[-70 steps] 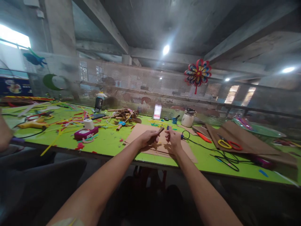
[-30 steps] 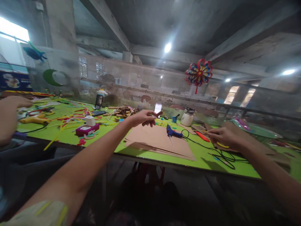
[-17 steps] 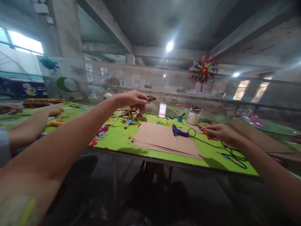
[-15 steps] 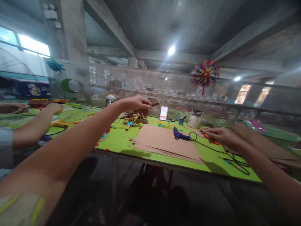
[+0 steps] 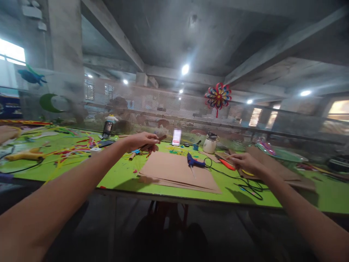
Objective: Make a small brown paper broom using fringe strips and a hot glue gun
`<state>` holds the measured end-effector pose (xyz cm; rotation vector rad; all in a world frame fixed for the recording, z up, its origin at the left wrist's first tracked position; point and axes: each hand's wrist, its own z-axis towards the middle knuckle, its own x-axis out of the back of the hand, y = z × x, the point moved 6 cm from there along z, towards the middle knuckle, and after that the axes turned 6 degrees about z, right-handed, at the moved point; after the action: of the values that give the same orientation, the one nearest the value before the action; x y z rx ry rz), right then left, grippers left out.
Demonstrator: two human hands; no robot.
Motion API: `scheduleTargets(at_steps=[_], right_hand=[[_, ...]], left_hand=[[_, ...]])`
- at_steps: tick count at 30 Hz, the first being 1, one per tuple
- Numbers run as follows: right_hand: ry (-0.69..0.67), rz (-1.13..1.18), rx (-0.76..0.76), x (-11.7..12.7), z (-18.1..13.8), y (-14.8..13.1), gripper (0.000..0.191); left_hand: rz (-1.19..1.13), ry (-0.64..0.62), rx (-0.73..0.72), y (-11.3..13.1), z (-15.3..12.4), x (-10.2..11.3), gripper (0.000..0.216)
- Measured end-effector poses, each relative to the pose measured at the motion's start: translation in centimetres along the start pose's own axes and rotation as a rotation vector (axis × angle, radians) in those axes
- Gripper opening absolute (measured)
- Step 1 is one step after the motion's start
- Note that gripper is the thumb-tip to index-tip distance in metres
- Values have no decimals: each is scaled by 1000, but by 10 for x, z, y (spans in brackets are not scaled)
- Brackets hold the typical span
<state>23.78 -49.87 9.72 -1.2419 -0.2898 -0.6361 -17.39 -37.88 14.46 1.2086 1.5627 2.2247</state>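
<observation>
My left hand [image 5: 148,141] is closed round a thin brown stick [image 5: 163,137], raised over the back edge of the cardboard. My right hand [image 5: 244,162] is lower at the right, its fingers bent together at the pliers [image 5: 227,164] with red-orange handles. Part of the pliers is hidden under my fingers, and a yellow handle piece shows below my palm. Between my hands, a blue glue gun [image 5: 195,161] lies on stacked brown cardboard sheets [image 5: 166,165]. Its black cord [image 5: 252,189] coils below my right hand.
A phone [image 5: 176,137] and a pale jug [image 5: 209,143] stand at the back of the green table [image 5: 117,174]. Colourful strips and a yellow glue gun [image 5: 25,154] lie at left, near another person's hand [image 5: 8,134]. More cardboard [image 5: 272,165] lies at right.
The view has swung to the right. My left hand has lowered with the stick. My right hand has shifted slightly right over the pliers, showing more of their red-orange handle.
</observation>
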Motion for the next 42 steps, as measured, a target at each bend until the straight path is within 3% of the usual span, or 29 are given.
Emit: scheduleTargets(at_steps=[7,20,25,30,35,42], right_hand=[[17,58,-35,12,-6,-9,40],[-25,39,-111,10,2,35,60],[-12,-66,-125,2,5,46,40],[77,-130,-65,-8,10,26,20],[62,31,21,-56,9,-31,27],[-154,503,176,-182,-2,-128,45]], left_hand=[[-34,-4,-10,-15,9,6,20],[-135,-59,57,-12,11,-7,24],[-197,5,58,1,20,-4,18],[-269,139,56,30,32,0,9],[-309,268,60,57,39,-14,11],[-358,337,167,48,43,-53,23]])
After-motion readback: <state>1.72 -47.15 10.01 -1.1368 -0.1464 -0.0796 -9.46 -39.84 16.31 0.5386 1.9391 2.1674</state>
